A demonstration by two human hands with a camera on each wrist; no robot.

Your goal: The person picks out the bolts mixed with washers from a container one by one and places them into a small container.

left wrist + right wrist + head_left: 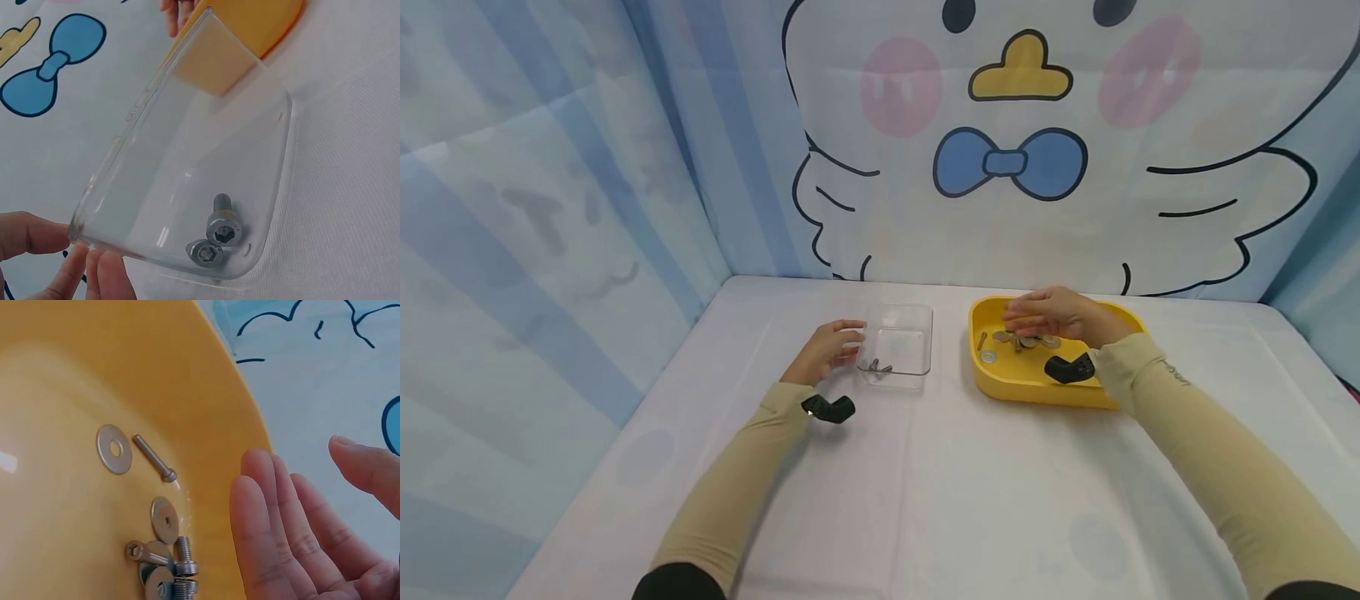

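Note:
My left hand (829, 350) holds a clear plastic box (913, 342) at its left side. In the left wrist view its fingertips (111, 275) meet the corner of the rim. Two hex-socket bolts (224, 228) lie inside the box. Over a yellow tray (1011, 387) hovers my right hand (1063, 315), its fingers extended and nothing between thumb and fingers. Several bolts (153, 456) and flat washers (114, 449) lie in that tray, some overlapping in a small heap. Part of the heap falls outside the right wrist view.
A white cloth (955, 483) covers the table under the box and the tray. Behind the table hangs a printed curtain (985, 233), and another striped curtain (550, 250) borders the left side. Between the box and the tray runs a strip of white cloth.

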